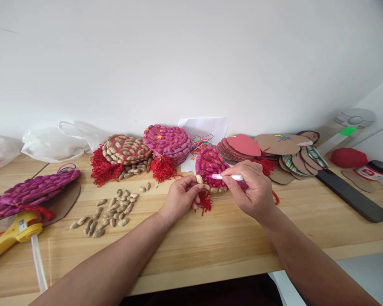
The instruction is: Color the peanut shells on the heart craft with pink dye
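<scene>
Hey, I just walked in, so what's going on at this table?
A person is working on a peanut-covered piece with a red tassel. The left hand grips its edge, while the right hand holds a white marker with its pink tip at the peanuts. Most peanuts on it are pink; a few along the near edge are plain tan. Loose peanuts lie on the table to the left, and a pink peanut-covered stack sits behind.
</scene>
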The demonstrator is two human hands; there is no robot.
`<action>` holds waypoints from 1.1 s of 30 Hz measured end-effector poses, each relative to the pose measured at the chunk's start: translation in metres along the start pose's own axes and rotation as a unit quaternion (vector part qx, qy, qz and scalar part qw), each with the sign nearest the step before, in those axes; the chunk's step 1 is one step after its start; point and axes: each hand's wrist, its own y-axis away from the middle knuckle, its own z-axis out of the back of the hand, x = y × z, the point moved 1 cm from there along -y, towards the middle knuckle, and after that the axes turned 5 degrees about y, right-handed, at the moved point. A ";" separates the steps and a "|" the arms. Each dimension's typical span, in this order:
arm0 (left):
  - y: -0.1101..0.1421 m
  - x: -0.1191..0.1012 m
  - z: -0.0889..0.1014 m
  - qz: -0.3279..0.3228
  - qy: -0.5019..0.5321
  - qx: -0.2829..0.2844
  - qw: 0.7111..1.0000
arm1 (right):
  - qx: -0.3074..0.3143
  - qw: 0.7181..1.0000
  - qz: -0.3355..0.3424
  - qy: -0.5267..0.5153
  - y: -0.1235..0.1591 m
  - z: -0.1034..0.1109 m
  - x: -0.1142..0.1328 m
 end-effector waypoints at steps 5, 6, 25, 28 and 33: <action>0.001 -0.002 0.002 0.010 0.015 -0.008 1.000 | -0.008 1.000 -0.002 -0.011 0.001 0.003 0.003; 0.001 -0.002 0.002 0.012 0.016 -0.009 1.000 | -0.014 1.000 -0.003 -0.009 0.001 0.004 0.003; 0.002 -0.003 0.002 0.003 0.043 -0.011 0.999 | -0.030 0.999 0.013 0.001 0.002 0.003 0.006; 0.002 -0.003 0.002 0.001 0.045 -0.013 0.999 | -0.043 0.999 0.007 0.002 0.002 0.004 0.006; 0.002 -0.003 0.001 0.002 0.045 -0.014 0.999 | -0.035 0.999 0.014 0.004 0.002 0.004 0.006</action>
